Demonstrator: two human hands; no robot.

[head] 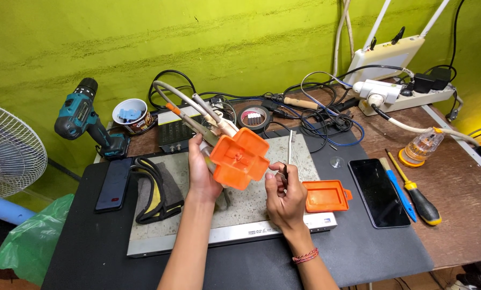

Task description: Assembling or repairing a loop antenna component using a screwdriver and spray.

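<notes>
The orange cross-shaped housing [239,157] is held up above the grey flat box [224,215], and every place here is taken from that housing. It is clasped from its left side by the left hand [202,171], whose grip is closed around the back of the housing where the pale cables [197,107] enter. Just to the right of the housing, and slightly lower, the right hand [284,194] is pinched shut on a thin metal tool [289,153]. The long axis of this tool runs nearly upright, its tip rising beside the housing's right lobe without clearly touching it. The right hand is therefore the nearer working hand. Further right of the housing, an orange lid [326,195] lies on the box.
</notes>
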